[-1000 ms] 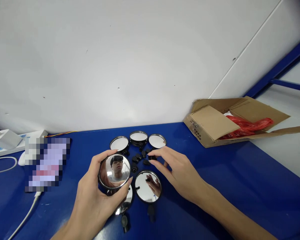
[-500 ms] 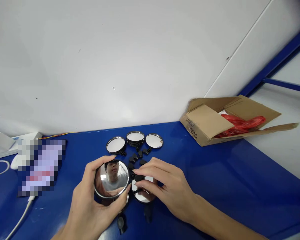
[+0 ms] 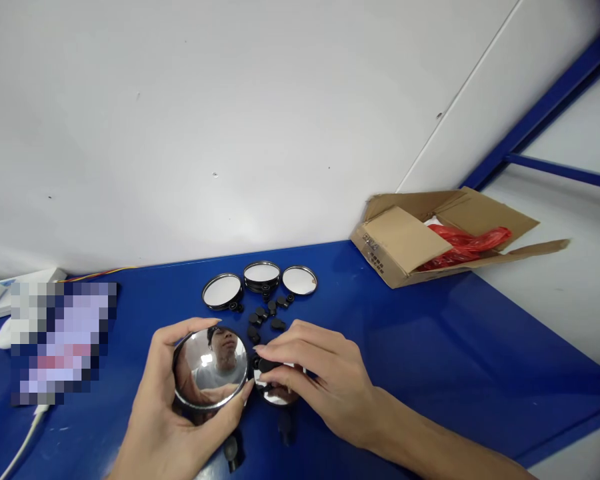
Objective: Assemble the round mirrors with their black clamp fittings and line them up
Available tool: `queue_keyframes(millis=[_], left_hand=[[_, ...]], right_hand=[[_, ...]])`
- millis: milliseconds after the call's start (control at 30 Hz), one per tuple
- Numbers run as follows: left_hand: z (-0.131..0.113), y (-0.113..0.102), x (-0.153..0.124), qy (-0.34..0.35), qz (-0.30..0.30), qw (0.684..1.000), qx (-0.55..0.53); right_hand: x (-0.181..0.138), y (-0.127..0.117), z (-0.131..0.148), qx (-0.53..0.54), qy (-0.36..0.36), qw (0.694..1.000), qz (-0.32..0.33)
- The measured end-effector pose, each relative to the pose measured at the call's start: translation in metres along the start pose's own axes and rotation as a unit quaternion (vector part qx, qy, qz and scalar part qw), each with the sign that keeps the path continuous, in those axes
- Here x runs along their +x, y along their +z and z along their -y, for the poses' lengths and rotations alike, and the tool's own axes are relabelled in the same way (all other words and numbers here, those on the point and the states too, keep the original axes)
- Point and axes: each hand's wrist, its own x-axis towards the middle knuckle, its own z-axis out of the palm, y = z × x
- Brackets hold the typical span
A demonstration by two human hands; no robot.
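Note:
My left hand (image 3: 167, 413) grips a small round convex mirror (image 3: 209, 367) by its rim, glass facing me, low over the blue table (image 3: 430, 360). Right beside it, my right hand (image 3: 320, 383) pinches a small black mount piece (image 3: 267, 366) between thumb and fingers, close to the mirror's right edge. Under that hand lies another round mirror (image 3: 277, 397), mostly hidden. Farther back sit three more round mirrors (image 3: 261, 275) in a row, with several small black mount pieces (image 3: 267, 313) scattered in front of them.
An open cardboard box (image 3: 410, 243) with red plastic inside lies at the back right. A white wall rises behind the table. At the left are a pixelated patch, a white cable (image 3: 23, 440) and a white power strip (image 3: 20, 283). Two black stems (image 3: 233, 453) lie below the mirrors.
My right hand drew back from the pile of black pieces with one pinched, and came in beside the held mirror. The left hand kept its grip and shifted slightly left.

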Motion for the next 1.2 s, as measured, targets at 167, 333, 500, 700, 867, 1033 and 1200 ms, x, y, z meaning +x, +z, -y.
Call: queue_keyframes(millis=[167, 333, 500, 700, 867, 1033, 1200], left_hand=[[-0.002, 0.001, -0.004, -0.016, -0.009, 1.000, -0.019], [-0.006, 0.001, 0.001, -0.057, 0.042, 0.996, -0.051], [-0.007, 0.001, 0.005, -0.077, 0.070, 0.993, -0.058], [-0.012, 0.003, 0.002, -0.122, 0.053, 0.989, -0.062], [-0.009, 0.003, 0.000, -0.138, 0.066, 0.984, -0.088], [-0.008, 0.004, -0.003, -0.107, 0.071, 0.989, -0.077], [-0.007, -0.002, 0.004, -0.050, 0.095, 0.994, -0.021]], right_hand=[[-0.001, 0.000, 0.001, -0.030, -0.027, 0.999, -0.014], [0.003, -0.004, 0.002, -0.045, -0.055, 0.997, 0.013], [0.004, -0.007, 0.002, -0.056, -0.064, 0.996, 0.021], [-0.002, 0.000, -0.002, -0.084, -0.069, 0.994, -0.012], [-0.001, 0.001, -0.001, -0.041, -0.059, 0.997, -0.009], [-0.002, 0.001, -0.001, -0.012, -0.038, 0.999, -0.003], [0.001, 0.000, -0.003, -0.045, -0.053, 0.998, -0.001]])
